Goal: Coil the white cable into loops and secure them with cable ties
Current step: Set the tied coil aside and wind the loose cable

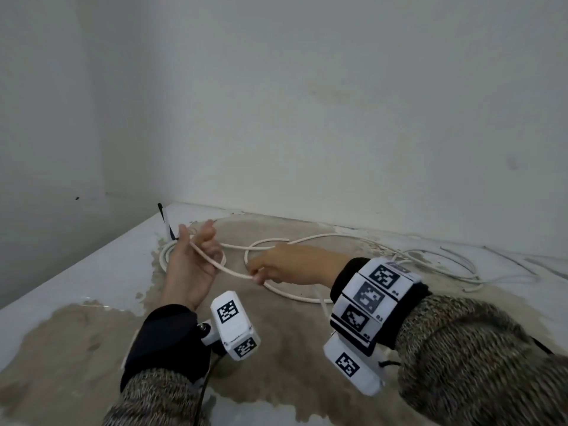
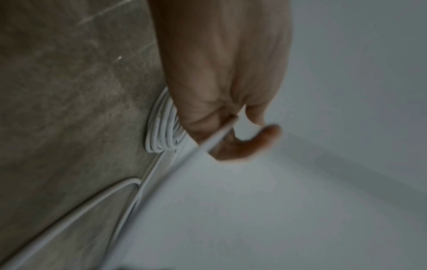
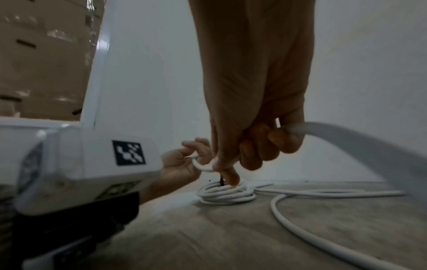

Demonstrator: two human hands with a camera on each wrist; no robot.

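A long white cable [image 1: 295, 298] lies in loose curves on a worn white-and-brown tabletop [image 1: 76, 272]. Part of it is wound into a small coil [image 3: 227, 194] on the table near the back left corner, seen also under my left hand as the coil [image 2: 161, 131]. My left hand [image 1: 196, 256] is raised palm up, fingers curled round a strand of the cable [image 2: 208, 146]. My right hand [image 1: 276, 269] grips the same strand a short way to the right, with the cable [image 3: 346, 135] running out behind its fingers [image 3: 265, 146]. No cable ties can be made out for certain.
White walls close off the back and left of the table. A black-and-white object [image 1: 166, 222] stands in the back left corner. More cable and thin strands [image 1: 445, 262] trail along the back right. Stacked cardboard boxes [image 3: 41, 54] show past the table's side.
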